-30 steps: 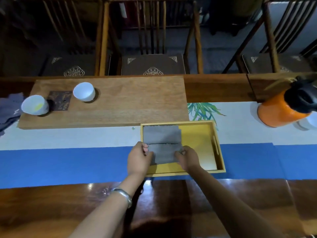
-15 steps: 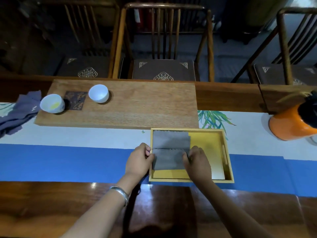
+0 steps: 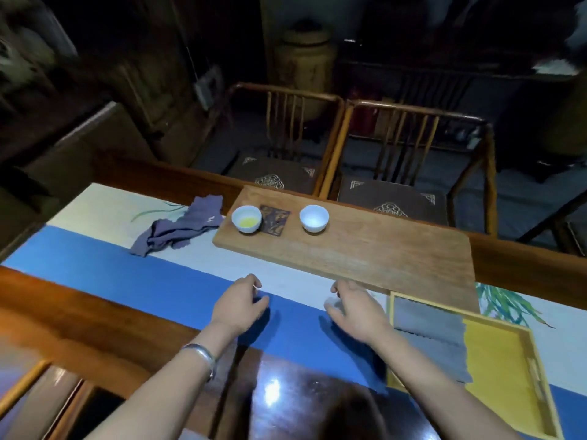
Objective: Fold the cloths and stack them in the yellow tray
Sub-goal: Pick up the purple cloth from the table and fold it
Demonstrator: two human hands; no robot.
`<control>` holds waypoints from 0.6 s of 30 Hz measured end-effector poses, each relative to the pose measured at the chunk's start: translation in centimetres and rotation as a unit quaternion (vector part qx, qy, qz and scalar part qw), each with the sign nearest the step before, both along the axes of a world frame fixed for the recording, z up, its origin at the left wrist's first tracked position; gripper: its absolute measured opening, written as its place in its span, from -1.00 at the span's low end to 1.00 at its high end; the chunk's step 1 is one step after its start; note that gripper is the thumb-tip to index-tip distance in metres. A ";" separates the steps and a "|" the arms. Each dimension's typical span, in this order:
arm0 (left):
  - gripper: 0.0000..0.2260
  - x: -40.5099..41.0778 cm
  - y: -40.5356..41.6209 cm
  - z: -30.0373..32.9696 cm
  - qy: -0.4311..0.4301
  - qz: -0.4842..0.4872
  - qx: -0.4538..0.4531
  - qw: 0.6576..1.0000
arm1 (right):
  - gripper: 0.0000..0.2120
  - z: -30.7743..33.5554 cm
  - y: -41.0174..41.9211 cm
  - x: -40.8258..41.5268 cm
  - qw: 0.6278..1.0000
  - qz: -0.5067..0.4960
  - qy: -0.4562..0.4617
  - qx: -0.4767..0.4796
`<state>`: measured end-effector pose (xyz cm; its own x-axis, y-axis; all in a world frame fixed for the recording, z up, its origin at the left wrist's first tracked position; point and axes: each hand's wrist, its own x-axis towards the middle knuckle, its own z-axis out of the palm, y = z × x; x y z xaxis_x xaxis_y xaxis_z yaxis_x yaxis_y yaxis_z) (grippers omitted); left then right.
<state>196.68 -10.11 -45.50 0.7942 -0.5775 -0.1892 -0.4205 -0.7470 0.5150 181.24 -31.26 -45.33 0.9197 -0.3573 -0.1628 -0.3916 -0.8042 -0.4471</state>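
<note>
Two folded cloths (image 3: 427,325) in one yellow tray (image 3: 495,354), one crumpled cloth (image 3: 181,228) apart, both hands (image 3: 238,304) (image 3: 357,311) empty, relaxed.

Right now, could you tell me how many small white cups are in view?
2. Both stand on the wooden board: the left cup, holding something yellowish, beside a dark coaster, and the right cup on the coaster's other side. None seems hidden.

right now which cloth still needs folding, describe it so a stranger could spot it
Start at the long wooden board with two white cups. Just off its left end, on the pale strip of the table runner, lies the crumpled purple-grey cloth. Unlike the flat grey cloths in the yellow tray, it is bunched, unfolded and outside the tray.
</note>
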 end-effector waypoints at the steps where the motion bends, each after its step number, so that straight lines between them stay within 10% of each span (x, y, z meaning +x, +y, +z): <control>1: -0.81 1.5 2.1 0.7 -0.010 0.007 0.002 1.000 | -0.64 0.6 1.5 2.0 1.000 0.009 -0.003 -0.001; 18: -0.67 18.3 26.9 4.3 -0.033 0.138 0.036 0.989 | -0.71 5.7 21.0 27.1 0.988 0.144 -0.013 -0.056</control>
